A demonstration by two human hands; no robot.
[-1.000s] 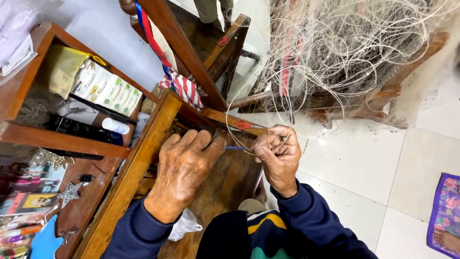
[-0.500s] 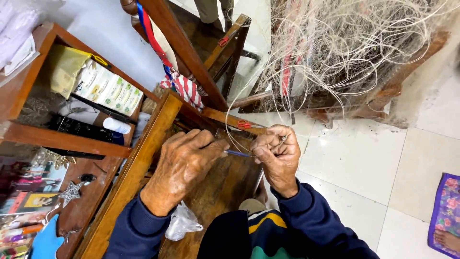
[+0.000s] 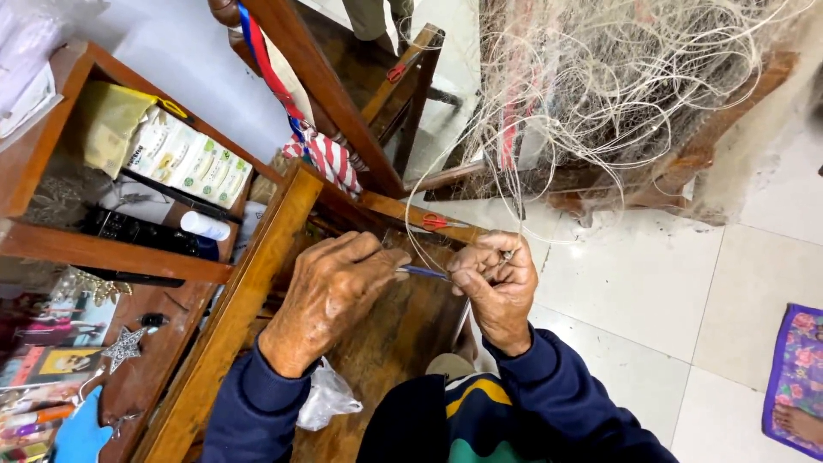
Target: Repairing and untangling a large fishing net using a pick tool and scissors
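My left hand (image 3: pixel 334 287) grips a thin blue needle-like tool (image 3: pixel 424 272) whose tip points toward my right hand (image 3: pixel 497 283). My right hand is closed on pale net strands (image 3: pixel 446 206) that run up to a big tangled fishing net (image 3: pixel 626 86) draped over a wooden frame at the top right. Both hands hover over a wooden frame (image 3: pixel 257 283) in front of me. Dark blue sleeves cover both wrists.
A wooden shelf (image 3: pixel 103 253) on the left holds packets, a white tube and dark boxes. Red scissors (image 3: pixel 437 221) lie on the frame's far rail. A red, white and blue cloth (image 3: pixel 330 163) hangs from a slanted beam. White floor tiles and a purple mat (image 3: pixel 793 377) lie to the right.
My left hand has shifted slightly right and curled tighter, bringing the blue tool closer to my right hand. The right hand has stayed in place on the strands.
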